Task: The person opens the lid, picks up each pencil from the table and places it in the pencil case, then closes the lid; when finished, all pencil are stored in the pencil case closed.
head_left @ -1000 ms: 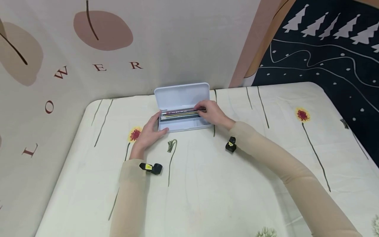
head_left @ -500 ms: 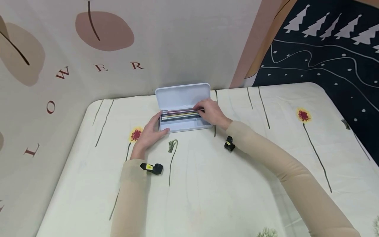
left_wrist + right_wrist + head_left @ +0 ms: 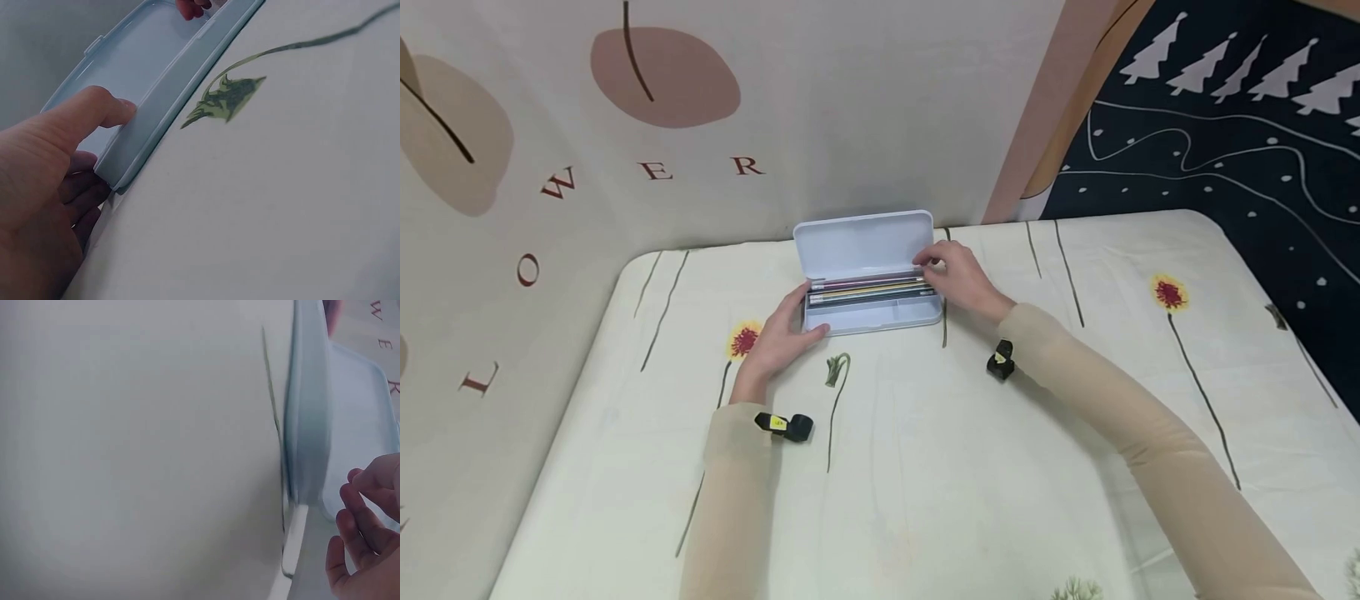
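A pale blue-white pencil case [image 3: 859, 317] stands with its lid [image 3: 863, 243] raised at the back. Several pencils [image 3: 871, 289] lie side by side along its rear part. At the left end my left hand [image 3: 778, 342] holds the case, the thumb over the front wall and the other fingers round the end, as the left wrist view of the hand [image 3: 50, 169] shows. My right hand [image 3: 961, 279] hovers at the right end, over the pencils' tips. In the right wrist view the right hand [image 3: 372, 534] has loosely bent fingers and nothing visible in them.
The case rests near the back of a surface covered with a white cloth [image 3: 895, 450] printed with flowers. A patterned fabric wall [image 3: 850, 108] rises close behind the lid. A dark panel with white trees [image 3: 1217, 158] is at the right.
My right hand has come off the pencils and moved right and slightly up, uncovering their right ends. The left hand and the case stay in place.
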The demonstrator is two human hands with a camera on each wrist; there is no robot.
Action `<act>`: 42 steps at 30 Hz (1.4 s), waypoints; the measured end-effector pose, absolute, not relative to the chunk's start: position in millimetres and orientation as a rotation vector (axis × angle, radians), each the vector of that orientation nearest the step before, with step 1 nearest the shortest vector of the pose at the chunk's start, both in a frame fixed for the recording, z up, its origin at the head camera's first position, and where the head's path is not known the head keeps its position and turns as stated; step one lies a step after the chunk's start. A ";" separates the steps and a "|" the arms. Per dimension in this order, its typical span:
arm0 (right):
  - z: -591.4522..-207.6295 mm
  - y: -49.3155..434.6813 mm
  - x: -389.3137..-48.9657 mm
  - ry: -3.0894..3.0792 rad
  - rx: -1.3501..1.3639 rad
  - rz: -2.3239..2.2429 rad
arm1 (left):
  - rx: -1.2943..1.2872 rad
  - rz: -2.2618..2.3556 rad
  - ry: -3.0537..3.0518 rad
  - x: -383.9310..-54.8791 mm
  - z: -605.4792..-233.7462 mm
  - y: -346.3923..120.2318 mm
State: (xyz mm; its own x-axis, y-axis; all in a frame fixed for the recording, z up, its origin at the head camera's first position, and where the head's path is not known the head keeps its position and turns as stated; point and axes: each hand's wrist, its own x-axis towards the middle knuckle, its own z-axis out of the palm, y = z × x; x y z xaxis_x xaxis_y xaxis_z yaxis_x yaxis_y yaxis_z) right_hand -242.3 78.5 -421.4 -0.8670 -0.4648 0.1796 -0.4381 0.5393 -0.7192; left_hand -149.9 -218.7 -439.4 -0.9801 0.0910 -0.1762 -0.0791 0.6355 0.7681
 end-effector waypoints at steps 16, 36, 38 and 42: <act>-388.1 92.8 -258.3 2.818 -0.818 -1.483 | 0.027 1.294 2.650 -150.0 -440.5 -219.8; -409.6 80.3 -245.8 2.778 -1.001 -1.412 | -0.004 1.316 2.654 -148.8 -439.6 -216.5; -412.6 80.2 -243.7 2.776 -1.033 -1.442 | -0.023 1.317 2.662 -147.4 -440.2 -215.1; -413.7 81.6 -238.8 2.773 -1.049 -1.487 | -0.034 1.321 2.675 -144.6 -441.1 -212.9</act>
